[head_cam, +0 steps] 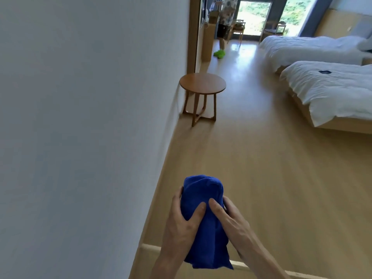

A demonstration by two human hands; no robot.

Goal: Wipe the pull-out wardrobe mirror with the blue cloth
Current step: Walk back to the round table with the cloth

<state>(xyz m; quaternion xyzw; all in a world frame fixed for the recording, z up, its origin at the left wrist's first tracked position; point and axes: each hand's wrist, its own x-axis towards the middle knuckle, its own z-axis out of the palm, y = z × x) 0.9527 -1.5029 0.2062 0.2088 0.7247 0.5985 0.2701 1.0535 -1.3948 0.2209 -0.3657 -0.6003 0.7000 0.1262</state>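
Blue cloth hung bunched low in view, close to a white wall filling the left; wooden floor ran ahead; two white beds stood right; left hand and right hand gripped the cloth, fingers curled round it.

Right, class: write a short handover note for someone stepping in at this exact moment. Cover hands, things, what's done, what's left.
Left hand: grips the blue cloth from its left side.
Right hand: holds it from the right.
Cloth: bunched between both hands, beside the white wall.
Mirror: not in view.
Done: cloth in hand.
Left: reach the mirror and wipe it.
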